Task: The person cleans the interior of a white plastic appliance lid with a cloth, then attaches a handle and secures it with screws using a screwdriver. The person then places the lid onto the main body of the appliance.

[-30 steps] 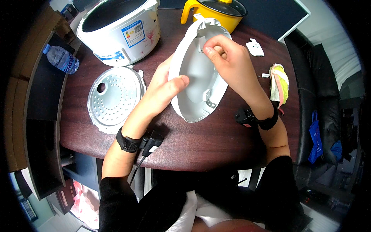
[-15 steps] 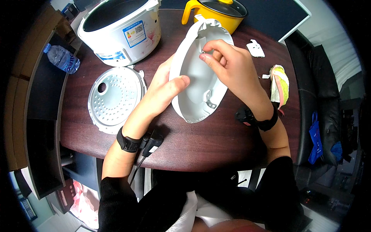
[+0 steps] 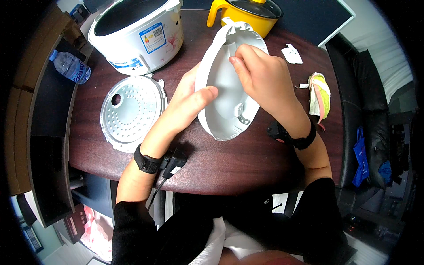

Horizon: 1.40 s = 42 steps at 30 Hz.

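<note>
A white plastic rice cooker lid shell (image 3: 226, 104) is tilted up on its edge over the table, its hollow inside turned toward the right. My left hand (image 3: 192, 99) grips its left wall, thumb over the rim and fingers behind. Inside the hollow's upper part, my right hand (image 3: 258, 70) is closed, thumb against curled fingers; whatever they pinch is hidden. A small metal bracket (image 3: 241, 115) sits in the shell's lower end. Left of my left forearm lies a round, dimpled inner lid plate (image 3: 132, 117) with one dark hole.
Behind stand the white rice cooker body (image 3: 132, 48) and a yellow pot (image 3: 254, 20). A small white plastic piece (image 3: 291, 54) and a yellow-green and pink cloth bundle (image 3: 321, 95) lie on the right. At the left are a water bottle (image 3: 70, 66) and a black adapter (image 3: 176, 163).
My right hand has turned and curled further over inside the shell, so its fingertips show less. My left hand and the shell have hardly moved.
</note>
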Tool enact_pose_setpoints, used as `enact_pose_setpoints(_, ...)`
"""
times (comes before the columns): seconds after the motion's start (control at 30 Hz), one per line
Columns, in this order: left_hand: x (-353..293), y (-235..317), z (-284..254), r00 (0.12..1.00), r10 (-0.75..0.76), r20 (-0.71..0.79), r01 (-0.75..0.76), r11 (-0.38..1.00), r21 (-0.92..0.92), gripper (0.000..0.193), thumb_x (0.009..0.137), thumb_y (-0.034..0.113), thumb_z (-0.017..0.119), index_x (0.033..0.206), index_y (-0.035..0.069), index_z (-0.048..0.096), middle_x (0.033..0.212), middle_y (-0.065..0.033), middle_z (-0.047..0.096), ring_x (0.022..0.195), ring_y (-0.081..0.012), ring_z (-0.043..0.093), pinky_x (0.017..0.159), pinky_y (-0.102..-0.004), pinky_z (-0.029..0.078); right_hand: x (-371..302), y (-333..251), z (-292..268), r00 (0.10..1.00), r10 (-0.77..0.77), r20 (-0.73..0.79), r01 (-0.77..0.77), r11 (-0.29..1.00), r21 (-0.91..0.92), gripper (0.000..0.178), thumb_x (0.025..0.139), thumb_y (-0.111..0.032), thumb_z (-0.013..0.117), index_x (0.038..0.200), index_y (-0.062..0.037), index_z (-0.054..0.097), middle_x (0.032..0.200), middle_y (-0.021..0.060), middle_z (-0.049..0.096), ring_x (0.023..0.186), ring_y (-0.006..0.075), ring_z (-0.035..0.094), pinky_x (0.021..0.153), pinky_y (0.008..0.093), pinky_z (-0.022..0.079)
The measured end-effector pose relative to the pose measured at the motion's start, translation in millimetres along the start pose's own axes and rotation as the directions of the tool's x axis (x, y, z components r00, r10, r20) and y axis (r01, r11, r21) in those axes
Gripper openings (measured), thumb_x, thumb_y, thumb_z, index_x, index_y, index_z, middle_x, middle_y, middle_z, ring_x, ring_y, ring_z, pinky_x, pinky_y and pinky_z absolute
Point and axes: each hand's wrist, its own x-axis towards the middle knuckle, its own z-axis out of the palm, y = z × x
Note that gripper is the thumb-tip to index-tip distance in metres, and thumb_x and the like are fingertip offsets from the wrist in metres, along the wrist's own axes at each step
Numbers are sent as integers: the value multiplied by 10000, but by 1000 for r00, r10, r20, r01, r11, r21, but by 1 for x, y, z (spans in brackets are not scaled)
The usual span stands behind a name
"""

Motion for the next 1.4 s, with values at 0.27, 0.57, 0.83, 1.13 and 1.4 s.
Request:
enact_pose_setpoints(0.27, 2, 2, -1, 1000, -12, 20, 12, 1000, 26, 726, 745, 387, 555, 1300, -51, 388, 1137, -128, 537, 1025, -178, 523, 874, -296, 425, -1, 3, 4, 999, 47, 21, -46, 999, -21, 168, 867, -200, 564, 776, -63, 529, 607, 120, 565, 540, 330, 579, 477, 407, 465)
enact_pose_setpoints(0.57, 1, 2, 1, 1000, -2, 16, 2, 1000, 25, 740, 746, 401, 556, 1304, -54, 384, 1149, -135, 533, 1049, -189, 517, 893, -300, 416, 0, 0, -15, 998, 25, 58, -28, 998, 48, 103, 841, -127, 602, 850, -46, 539, 666, 117, 571, 541, 275, 580, 486, 365, 421)
enact_pose_setpoints(0.83, -1, 2, 1, 1000, -17, 14, 16, 998, 56, 743, 739, 414, 563, 1289, -56, 395, 1125, -130, 539, 1018, -183, 523, 867, -295, 423, 0, 0, -5, 996, 34, 85, -37, 999, 30, 131, 872, -154, 563, 831, -42, 510, 704, 147, 577, 568, 342, 565, 496, 399, 424)
enact_pose_setpoints(1.13, 0, 4, 2, 1000, -3, 26, 2, 999, 48, 762, 740, 423, 563, 1308, -52, 381, 1150, -141, 530, 1052, -192, 513, 883, -307, 418, -2, -1, 3, 979, 197, 53, -201, 976, 88, 206, 876, -206, 553, 745, -50, 520, 572, 143, 550, 553, 327, 583, 502, 424, 449)
enact_pose_setpoints(1.4, 1, 3, 2, 1000, 2, 10, -3, 999, 49, 775, 744, 438, 555, 1320, -48, 375, 1185, -148, 516, 1082, -207, 504, 905, -313, 407, -1, 11, -17, 997, -69, 43, 66, 995, 76, 107, 811, -143, 658, 868, -65, 611, 698, 63, 597, 513, 185, 562, 479, 269, 421)
